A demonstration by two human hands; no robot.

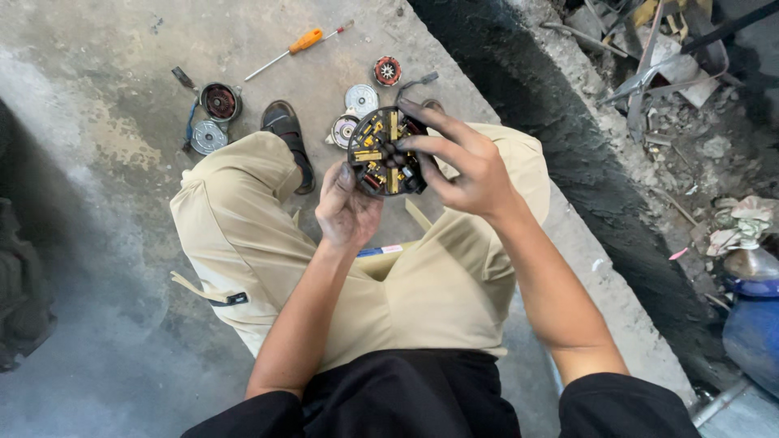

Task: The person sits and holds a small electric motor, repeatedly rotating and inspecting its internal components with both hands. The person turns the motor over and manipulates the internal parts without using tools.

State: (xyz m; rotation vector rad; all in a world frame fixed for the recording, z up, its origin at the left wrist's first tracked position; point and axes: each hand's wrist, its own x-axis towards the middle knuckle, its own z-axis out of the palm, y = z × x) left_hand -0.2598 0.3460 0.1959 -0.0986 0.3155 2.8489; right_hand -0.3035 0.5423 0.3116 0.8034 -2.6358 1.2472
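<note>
Partly hidden behind fingers [430, 146]: round black part [383, 152]

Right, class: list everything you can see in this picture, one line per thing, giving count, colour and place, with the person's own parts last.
Round brush plate: one, black with brass fittings, held up over the knees by both hands.
Screwdriver: one, orange handle, on the concrete floor at top.
Round motor parts: about five, silver or dark red, on the floor ahead; for example a red-cored one and a silver disc.
Sandal: one clearly seen, dark, on the foot.
Trousers: beige.
Rubble and scrap: grey heap, top right.
Blue container: one, right edge.
Left hand: under the plate, gripping its lower edge.
Right hand: fingers on the plate's right side.
</note>
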